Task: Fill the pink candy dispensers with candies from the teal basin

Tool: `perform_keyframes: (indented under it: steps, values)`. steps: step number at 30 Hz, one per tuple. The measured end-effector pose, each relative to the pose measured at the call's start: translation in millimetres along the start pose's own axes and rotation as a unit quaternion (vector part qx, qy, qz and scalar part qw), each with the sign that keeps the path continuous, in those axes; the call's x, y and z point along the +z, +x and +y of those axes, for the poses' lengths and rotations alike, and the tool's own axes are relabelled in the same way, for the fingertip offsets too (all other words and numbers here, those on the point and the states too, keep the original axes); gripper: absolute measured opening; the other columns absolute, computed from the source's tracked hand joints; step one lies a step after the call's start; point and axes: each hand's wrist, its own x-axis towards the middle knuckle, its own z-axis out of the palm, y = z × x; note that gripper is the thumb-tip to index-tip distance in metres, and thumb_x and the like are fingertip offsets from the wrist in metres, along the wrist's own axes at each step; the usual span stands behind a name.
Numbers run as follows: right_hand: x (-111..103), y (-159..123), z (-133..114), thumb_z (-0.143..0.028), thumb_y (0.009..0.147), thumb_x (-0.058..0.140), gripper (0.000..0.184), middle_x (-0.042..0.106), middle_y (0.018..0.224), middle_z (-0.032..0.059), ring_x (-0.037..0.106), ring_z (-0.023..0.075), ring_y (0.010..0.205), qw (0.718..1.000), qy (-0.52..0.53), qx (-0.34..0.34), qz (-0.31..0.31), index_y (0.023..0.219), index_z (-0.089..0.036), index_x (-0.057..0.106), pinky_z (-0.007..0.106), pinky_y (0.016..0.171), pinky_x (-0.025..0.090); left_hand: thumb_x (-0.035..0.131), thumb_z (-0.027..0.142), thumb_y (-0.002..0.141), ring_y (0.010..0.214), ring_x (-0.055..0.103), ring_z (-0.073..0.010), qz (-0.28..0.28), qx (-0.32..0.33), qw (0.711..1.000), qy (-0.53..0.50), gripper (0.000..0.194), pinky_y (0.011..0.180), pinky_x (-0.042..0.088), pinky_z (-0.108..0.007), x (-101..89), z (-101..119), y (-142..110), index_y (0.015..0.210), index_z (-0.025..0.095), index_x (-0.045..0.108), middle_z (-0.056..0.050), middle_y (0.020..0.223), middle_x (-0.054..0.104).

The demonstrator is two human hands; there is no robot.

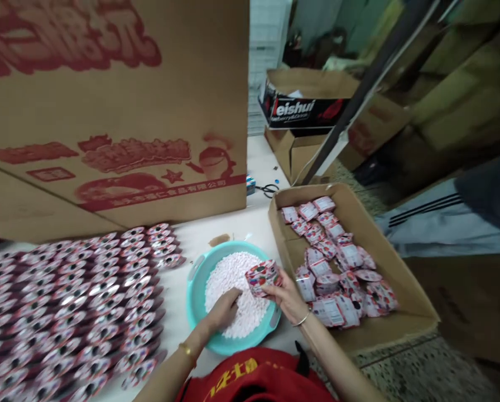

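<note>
A round turquoise basin (193,304) stands before me, filled with small white candies (244,276). My left hand (225,309) is down in the candies with its fingers curled in among them; the fingertips are hidden. Above the basin's right side, my right hand (289,298) grips a red-and-white printed packet (260,277) between thumb and fingers. Upright packets (103,304) of similar colours stand in dense rows on the left. To the right, a shallow cardboard tray (404,329) holds several more packets (327,279), lying loosely in a heap.
A large printed carton (120,106) walls off the back left. Scissors (268,190) lie behind the basin on the white table (229,220). Farther back is a black-fronted box (304,111). A slanted dark pole (359,100) crosses the right side, near a person's trouser leg (426,215).
</note>
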Motion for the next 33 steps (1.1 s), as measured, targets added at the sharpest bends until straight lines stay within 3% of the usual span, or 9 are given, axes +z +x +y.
perform_keyframes:
  steps: [3,7,12,15,18,21,25,30,33]
  values:
    - [-7.6,9.5,2.2,-0.024,0.062,0.082,0.042,0.071,0.097,-0.0027,0.068,0.0208,0.089,0.997,-0.05,-0.05,0.013,0.098,-0.028,0.06,0.037,0.082,0.056,0.047,0.016,0.076,0.104,0.063,-0.0254,0.012,-0.031,0.998,-0.049,0.044,0.092,0.052,-0.042,-7.2,-5.4,3.7,0.115,0.031,0.061,-0.006,0.111,0.068]
    - [-22.6,14.5,12.1,-0.028,0.061,0.082,0.046,0.071,0.102,-0.0009,0.067,0.0224,0.095,0.985,-0.129,-0.11,0.044,0.102,-0.028,0.06,0.041,0.091,0.052,0.051,0.021,0.079,0.104,0.062,-0.026,0.017,-0.083,0.993,-0.085,0.036,0.094,0.051,-0.042,-38.2,5.0,4.2,0.112,0.025,0.063,-0.006,0.108,0.068]
    - [-32.4,17.0,36.2,-0.036,0.068,0.076,0.039,0.068,0.1,0.0044,0.064,0.0229,0.095,0.96,-0.226,-0.151,0.067,0.1,-0.023,0.058,0.042,0.092,0.049,0.046,0.019,0.083,0.109,0.057,-0.0212,0.023,-0.027,0.999,-0.041,0.035,0.099,0.046,-0.039,-93.3,26.0,-7.6,0.117,0.02,0.056,-0.009,0.113,0.063]
    - [-28.4,18.9,48.3,-0.036,0.069,0.073,0.035,0.065,0.1,0.006,0.063,0.0239,0.096,0.931,-0.304,-0.183,0.09,0.099,-0.022,0.06,0.042,0.09,0.05,0.045,0.02,0.087,0.107,0.056,-0.021,-0.003,-0.014,1.0,-0.015,0.035,0.098,0.046,-0.038,-120.2,42.1,-15.9,0.121,0.019,0.054,-0.01,0.114,0.062]
    - [-20.0,18.9,54.9,-0.033,0.072,0.069,0.031,0.063,0.1,0.007,0.061,0.0238,0.096,0.902,-0.371,-0.209,0.071,0.101,-0.022,0.062,0.04,0.088,0.05,0.044,0.021,0.088,0.104,0.057,-0.0205,-0.044,0.003,0.999,0.024,0.034,0.094,0.047,-0.036,-137.1,61.3,-18.3,0.121,0.019,0.054,-0.009,0.111,0.061]
    - [-13.2,18.5,57.9,-0.025,0.075,0.063,0.029,0.064,0.103,0.0076,0.06,0.0242,0.1,0.878,-0.418,-0.234,0.021,0.104,-0.023,0.061,0.04,0.09,0.049,0.042,0.019,0.088,0.1,0.058,-0.0209,-0.086,0.013,0.993,0.086,0.032,0.089,0.048,-0.035,-144.8,79.8,-13.4,0.117,0.02,0.056,-0.008,0.107,0.061]
    - [-9.1,18.5,62.4,-0.017,0.075,0.056,0.032,0.065,0.107,0.0081,0.057,0.025,0.108,0.849,-0.465,-0.251,-0.006,0.106,-0.023,0.06,0.042,0.095,0.046,0.038,0.013,0.088,0.091,0.06,-0.0223,-0.123,-0.021,0.969,0.215,0.032,0.08,0.048,-0.036,-142.8,107.0,-2.8,0.111,0.019,0.059,-0.01,0.1,0.061]
    - [-8.3,20.9,71.5,-0.013,0.074,0.053,0.038,0.065,0.109,0.0084,0.058,0.0247,0.108,0.848,-0.467,-0.25,-0.016,0.11,-0.022,0.059,0.042,0.096,0.046,0.034,0.006,0.087,0.084,0.059,-0.0241,-0.123,-0.023,0.925,0.359,0.034,0.072,0.047,-0.036,-133.8,145.3,4.5,0.108,0.015,0.06,-0.014,0.091,0.062]
    - [-14.1,23.7,72.9,-0.012,0.073,0.053,0.038,0.066,0.109,0.008,0.06,0.0245,0.105,0.852,-0.46,-0.25,-0.001,0.109,-0.022,0.059,0.042,0.094,0.047,0.036,0.007,0.088,0.085,0.058,-0.0243,-0.105,-0.015,0.923,0.37,0.03,0.073,0.047,-0.037,-138.2,143.8,6.2,0.099,0.015,0.062,-0.013,0.09,0.061]
